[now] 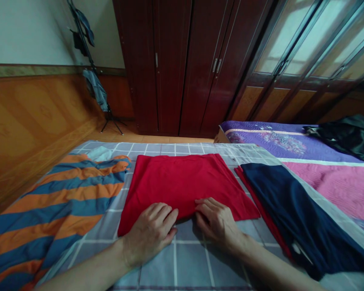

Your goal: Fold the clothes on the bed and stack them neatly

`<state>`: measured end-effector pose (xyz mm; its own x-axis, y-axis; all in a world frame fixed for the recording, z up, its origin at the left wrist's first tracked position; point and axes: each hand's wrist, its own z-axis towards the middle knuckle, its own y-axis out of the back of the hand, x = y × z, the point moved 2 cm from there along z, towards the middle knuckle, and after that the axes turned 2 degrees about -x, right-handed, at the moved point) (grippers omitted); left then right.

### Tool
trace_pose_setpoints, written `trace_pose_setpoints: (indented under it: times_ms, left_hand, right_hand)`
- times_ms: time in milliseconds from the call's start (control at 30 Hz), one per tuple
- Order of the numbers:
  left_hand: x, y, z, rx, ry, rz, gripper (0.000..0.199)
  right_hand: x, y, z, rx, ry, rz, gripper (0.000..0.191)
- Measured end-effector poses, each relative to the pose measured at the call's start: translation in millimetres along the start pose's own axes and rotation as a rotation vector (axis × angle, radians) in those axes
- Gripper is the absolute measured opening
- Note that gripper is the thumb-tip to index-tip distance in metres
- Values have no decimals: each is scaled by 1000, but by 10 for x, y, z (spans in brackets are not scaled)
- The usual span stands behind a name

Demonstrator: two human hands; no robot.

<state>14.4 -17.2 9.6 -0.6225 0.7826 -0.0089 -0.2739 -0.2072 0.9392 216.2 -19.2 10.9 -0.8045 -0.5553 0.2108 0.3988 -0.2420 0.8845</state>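
A folded red garment (182,182) lies flat in front of me on a grey checked bedsheet (188,266); its exact kind cannot be made out. My left hand (154,226) pinches its near edge left of the middle, fingers on top and thumb below. To the right, my right hand (215,220) grips the same edge with curled fingers, its thumb partly hidden. Between the two hands the edge is slightly raised, with a dark shadow beneath it.
An orange and blue striped cloth (57,206) lies rumpled at left. Folded navy clothing (285,206) lies over something red at right. Beyond are a purple and pink bed (269,141) with a dark jacket (348,135), a wardrobe (172,81) and a coat stand (89,54).
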Motion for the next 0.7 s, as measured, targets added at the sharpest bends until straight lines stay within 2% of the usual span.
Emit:
trace_pose_setpoints:
  times_ms: [100,167,300,367,567,700]
  left_hand:
    - [-37,22,150,82,36,115,35]
    - [-50,13,256,133,46,151,27]
    - [-96,-35,396,195,42,133,14]
    - [-133,-50,422,198,37,129,15]
    - [-187,-47,382,233,35,203,25]
    - [-125,-64,167,223,111,323,37]
  right_hand:
    - [-21,8,12,-40,-57,63,17]
    - [8,9,14,-17,-38,74,13]
    - [118,-41,32,50,-2,8,42]
    - [151,-85,41,96,-20,-46,43]
    - [116,-144,-12,190,-6,-206,36]
    - [32,-135,-83,218,-7,-317,43]
